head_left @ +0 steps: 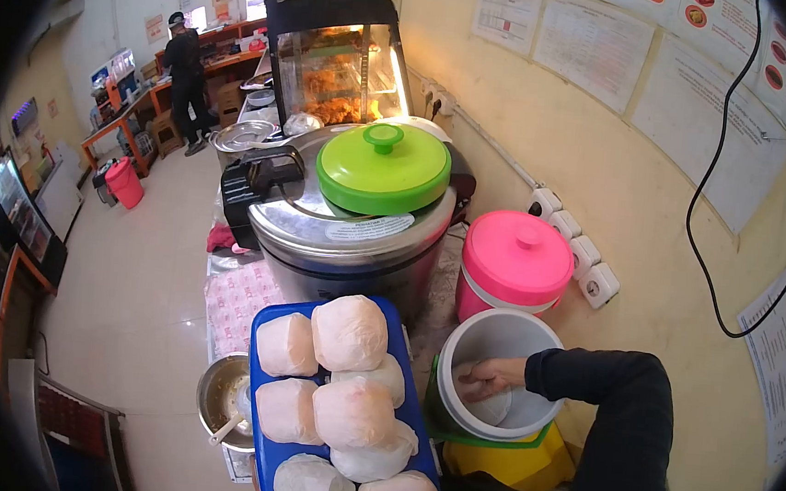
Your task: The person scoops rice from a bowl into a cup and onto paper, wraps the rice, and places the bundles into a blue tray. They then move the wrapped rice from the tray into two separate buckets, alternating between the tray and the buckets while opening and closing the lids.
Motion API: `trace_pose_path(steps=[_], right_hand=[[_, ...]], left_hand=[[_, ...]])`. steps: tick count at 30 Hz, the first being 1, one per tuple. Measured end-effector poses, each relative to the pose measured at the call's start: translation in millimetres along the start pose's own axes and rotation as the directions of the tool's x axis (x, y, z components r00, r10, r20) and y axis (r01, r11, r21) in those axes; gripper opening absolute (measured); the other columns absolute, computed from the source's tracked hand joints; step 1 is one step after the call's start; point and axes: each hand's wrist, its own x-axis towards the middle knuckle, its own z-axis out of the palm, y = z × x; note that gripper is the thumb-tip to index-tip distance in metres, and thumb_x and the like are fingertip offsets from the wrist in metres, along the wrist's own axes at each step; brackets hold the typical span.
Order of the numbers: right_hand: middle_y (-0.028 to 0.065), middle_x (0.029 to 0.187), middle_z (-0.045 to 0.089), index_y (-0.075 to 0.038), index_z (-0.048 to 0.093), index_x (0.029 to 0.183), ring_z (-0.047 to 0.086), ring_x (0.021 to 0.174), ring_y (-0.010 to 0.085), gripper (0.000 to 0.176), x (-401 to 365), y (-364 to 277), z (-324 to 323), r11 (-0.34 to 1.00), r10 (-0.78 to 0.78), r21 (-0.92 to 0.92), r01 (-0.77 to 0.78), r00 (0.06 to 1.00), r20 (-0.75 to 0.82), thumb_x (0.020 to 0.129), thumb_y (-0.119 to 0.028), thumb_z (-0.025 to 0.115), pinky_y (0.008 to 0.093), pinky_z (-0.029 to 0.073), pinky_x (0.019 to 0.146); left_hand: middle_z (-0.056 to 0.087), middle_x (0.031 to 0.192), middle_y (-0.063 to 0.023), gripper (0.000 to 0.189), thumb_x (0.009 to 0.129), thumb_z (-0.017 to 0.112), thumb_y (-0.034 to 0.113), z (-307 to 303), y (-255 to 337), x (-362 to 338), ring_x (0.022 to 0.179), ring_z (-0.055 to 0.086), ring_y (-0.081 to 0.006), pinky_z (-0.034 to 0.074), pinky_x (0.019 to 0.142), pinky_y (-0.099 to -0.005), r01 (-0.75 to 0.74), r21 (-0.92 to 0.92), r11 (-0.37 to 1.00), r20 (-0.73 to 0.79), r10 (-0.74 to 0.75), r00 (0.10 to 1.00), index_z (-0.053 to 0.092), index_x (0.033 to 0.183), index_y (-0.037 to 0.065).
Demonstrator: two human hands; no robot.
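Note:
My right hand [491,378] reaches down into a round insulated container [546,350] with a white inner wall and green outside. Its partly visible fingers are curled at a pale paper-wrapped bundle [494,409] inside. Beside the container, a blue tray [268,333] carries several rounded paper-wrapped bundles [349,333], some stacked on others. My left hand is out of sight. The container's likely lid, a green one [385,166], rests on top of a large steel rice cooker [346,251].
A pink lidded container [517,255] stands by the wall sockets [586,256]. Behind the cooker is a lit food warmer [342,75]. A steel bowl [215,388] with a spoon sits left of the tray. A black cable [699,205] hangs at right. Another person [185,72] stands far back.

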Motion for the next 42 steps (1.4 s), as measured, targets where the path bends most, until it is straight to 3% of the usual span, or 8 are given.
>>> trace_pose_path(steps=[5,7,10,14,19,27,37,42], right_hand=[[0.0186,0.125,0.056,0.001,0.050,0.130,0.062,0.105,0.0349,0.032,-10.0,3.8,-14.2,0.835,-0.259,-0.431,0.343,0.935,0.242,0.099,-0.008,0.052,0.0499,0.054,0.097],[0.0190,0.121,0.058,0.003,0.054,0.126,0.062,0.102,0.0307,0.029,-30.4,-15.2,-24.4,-0.113,-0.183,-0.776,0.620,0.755,0.630,0.100,-0.012,0.053,0.0453,0.057,0.094],[0.0179,0.112,0.063,0.004,0.060,0.119,0.064,0.094,0.0237,0.032,-166.2,-41.8,51.8,0.442,-0.268,-0.889,0.117,0.963,-0.006,0.101,-0.022,0.052,0.0362,0.058,0.086],[0.0137,0.120,0.064,-0.005,0.054,0.136,0.064,0.108,0.0236,0.042,-290.2,-44.6,112.3,-0.205,-0.743,-0.648,0.733,0.315,0.591,0.100,-0.027,0.058,0.0343,0.052,0.090],[0.0135,0.137,0.051,-0.005,0.030,0.150,0.054,0.124,0.0237,0.076,-327.9,-9.4,187.1,-0.145,-0.636,-0.114,0.983,-0.005,0.772,0.090,-0.018,0.074,0.0345,0.049,0.098],[0.0140,0.123,0.057,0.001,0.038,0.136,0.060,0.112,0.0206,0.064,-296.5,-4.5,111.5,0.416,-0.733,-0.182,0.891,0.448,0.512,0.090,-0.025,0.075,0.0323,0.053,0.088],[0.0254,0.122,0.061,0.003,0.045,0.139,0.066,0.097,0.0394,0.085,-61.9,-6.0,-4.6,-0.024,-0.110,-0.994,-0.105,0.989,-0.101,0.078,-0.047,0.077,0.0487,0.053,0.086],[0.0225,0.096,0.068,-0.001,0.071,0.104,0.066,0.086,0.0355,0.044,11.0,30.6,-43.8,0.665,0.142,-0.722,-0.191,0.982,-0.128,0.087,-0.041,0.072,0.0453,0.052,0.077]], left_hand=[[0.056,0.113,-0.0198,0.063,0.066,0.084,0.012,-29.8,-0.1,7.0,0.097,0.060,-0.0314,0.051,0.083,-0.0401,0.011,-0.116,0.993,-0.117,-0.024,0.993,0.052,0.120,0.009],[0.055,0.114,-0.0201,0.067,0.065,0.086,0.013,-52.5,18.9,13.0,0.097,0.060,-0.0314,0.051,0.082,-0.0402,-0.001,-0.191,0.982,-0.230,-0.044,0.972,0.051,0.122,0.010],[0.054,0.115,-0.0207,0.072,0.063,0.089,0.015,-99.5,81.5,22.3,0.097,0.059,-0.0313,0.052,0.082,-0.0404,-0.158,-0.254,0.954,-0.454,0.027,0.891,0.050,0.124,0.011],[0.052,0.116,-0.0214,0.079,0.060,0.092,0.017,-159.3,205.6,35.4,0.096,0.059,-0.0312,0.052,0.080,-0.0408,-0.598,-0.149,0.788,-0.650,0.377,0.659,0.049,0.126,0.012],[0.043,0.120,-0.0227,0.093,0.056,0.095,0.018,-184.3,367.1,52.4,0.102,0.054,-0.0353,0.053,0.077,-0.0447,-0.910,0.076,0.407,-0.194,0.901,0.387,0.043,0.133,0.013],[0.036,0.142,-0.0221,0.087,0.063,0.090,0.026,-172.1,386.9,61.3,0.109,0.058,-0.0321,0.052,0.086,-0.0419,-0.879,-0.102,0.465,-0.103,0.874,0.474,0.042,0.135,0.014],[0.042,0.140,-0.0172,0.049,0.086,0.067,0.024,-206.8,238.7,73.1,0.121,0.050,-0.0271,0.047,0.090,-0.0394,-0.505,-0.033,0.862,-0.361,0.461,0.811,0.050,0.128,0.005],[0.029,0.148,-0.0207,0.060,0.086,0.070,0.003,-204.2,159.6,62.7,0.125,0.046,-0.0286,0.052,0.087,-0.0353,-0.455,-0.145,0.879,-0.271,0.407,0.872,0.040,0.139,0.002]])
